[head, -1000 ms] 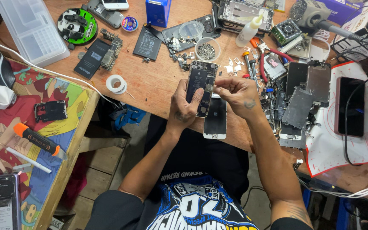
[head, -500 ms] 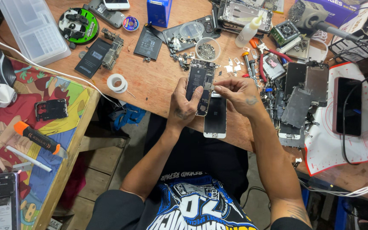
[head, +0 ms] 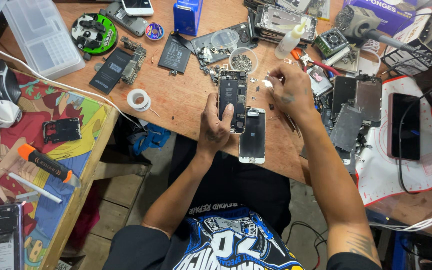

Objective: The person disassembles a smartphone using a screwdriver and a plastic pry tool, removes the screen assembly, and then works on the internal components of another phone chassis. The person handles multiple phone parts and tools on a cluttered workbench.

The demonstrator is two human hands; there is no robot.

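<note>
The left hand (head: 215, 131) grips an opened phone (head: 232, 100) upright over the wooden table (head: 181, 100). The right hand (head: 288, 92) pinches among tiny parts (head: 268, 82), beside a screen (head: 252, 136).

A cluttered wooden workbench (head: 186, 105) beside a colourful cartoon-print table (head: 76, 155), grey floor (head: 146, 165) below

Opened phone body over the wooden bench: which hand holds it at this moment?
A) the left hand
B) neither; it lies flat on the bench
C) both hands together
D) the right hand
A: the left hand grips the opened phone body from below, while the right hand is off to the side, fingertips down among small parts on the bench, not touching the phone.
</note>
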